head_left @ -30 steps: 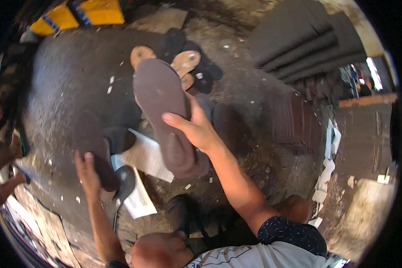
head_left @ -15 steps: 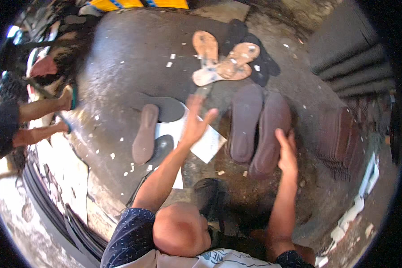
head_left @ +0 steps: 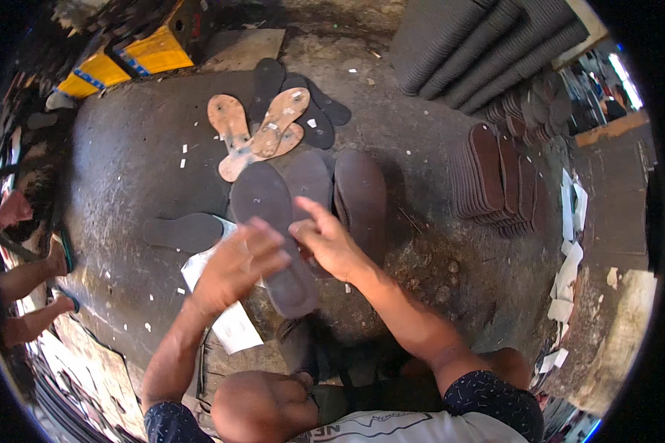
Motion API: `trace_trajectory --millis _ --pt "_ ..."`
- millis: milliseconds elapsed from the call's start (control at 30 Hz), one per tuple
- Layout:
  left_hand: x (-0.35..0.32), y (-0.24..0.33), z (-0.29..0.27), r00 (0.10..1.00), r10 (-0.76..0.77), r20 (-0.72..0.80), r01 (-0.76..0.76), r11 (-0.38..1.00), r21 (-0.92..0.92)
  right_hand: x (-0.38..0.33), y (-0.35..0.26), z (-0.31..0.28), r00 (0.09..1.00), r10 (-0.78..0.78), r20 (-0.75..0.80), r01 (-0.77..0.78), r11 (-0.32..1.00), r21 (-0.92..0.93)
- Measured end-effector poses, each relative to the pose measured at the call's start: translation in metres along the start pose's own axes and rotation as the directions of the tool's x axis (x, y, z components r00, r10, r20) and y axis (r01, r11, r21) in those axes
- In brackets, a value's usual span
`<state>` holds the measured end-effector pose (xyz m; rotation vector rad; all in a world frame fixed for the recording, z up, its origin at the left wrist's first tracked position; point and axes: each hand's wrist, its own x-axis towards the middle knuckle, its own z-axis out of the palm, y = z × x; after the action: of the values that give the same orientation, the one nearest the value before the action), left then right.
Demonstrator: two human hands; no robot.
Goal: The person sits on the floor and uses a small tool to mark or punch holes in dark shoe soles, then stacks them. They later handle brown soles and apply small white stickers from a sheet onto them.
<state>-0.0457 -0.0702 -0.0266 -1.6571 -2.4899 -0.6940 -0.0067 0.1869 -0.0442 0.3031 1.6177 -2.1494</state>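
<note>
Head view: bare floor [head_left: 148, 162] opens leftward of a grey-brown sole [head_left: 262, 193], the left hand [head_left: 244, 264] blurred and spread over its left edge, the right hand [head_left: 326, 240] half-curled at its right edge, grip unclear, while tan soles [head_left: 287, 112] crowd the far side and other brown soles [head_left: 362, 184], then a stack [head_left: 484, 173], limit the right.

Dark capitals [head_left: 324, 433] on pale shirt [head_left: 421, 426], partly cropped, tiny unreadable mark [head_left: 257, 200] on sole [head_left: 262, 184]

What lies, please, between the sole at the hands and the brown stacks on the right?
In the head view, between the sole and the brown stacks lie more soles side by side, then floor.
</note>
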Motion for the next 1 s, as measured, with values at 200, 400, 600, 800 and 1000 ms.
trace_trajectory --millis 200,400,600,800,1000 --pt "-0.131 -0.161 0.008 0.499 -0.766 0.405 0.617 0.643 0.454 0.012 0.037 -0.023 0.807 -0.530 -0.263 0.223 0.684 -0.695" --pt "-0.150 -0.159 -0.014 0.402 -0.748 0.528 0.681 0.629 0.374 -0.036 0.009 -0.059 0.636 -0.671 -0.381 0.238 0.640 -0.730" --pt "-0.156 -0.129 -0.039 0.431 -0.902 0.031 0.902 0.431 -0.026 -0.040 0.047 -0.145 0.617 -0.563 -0.550 0.182 0.782 -0.596" --pt "0.015 -0.008 0.082 0.405 -0.912 0.060 0.614 0.223 -0.757 -0.015 0.071 -0.132 0.803 -0.261 -0.536 0.058 0.929 -0.366" --pt "0.051 0.001 0.146 0.457 -0.885 0.083 0.311 0.072 -0.947 -0.007 0.047 -0.093 0.875 -0.029 -0.483 0.019 0.999 -0.025"
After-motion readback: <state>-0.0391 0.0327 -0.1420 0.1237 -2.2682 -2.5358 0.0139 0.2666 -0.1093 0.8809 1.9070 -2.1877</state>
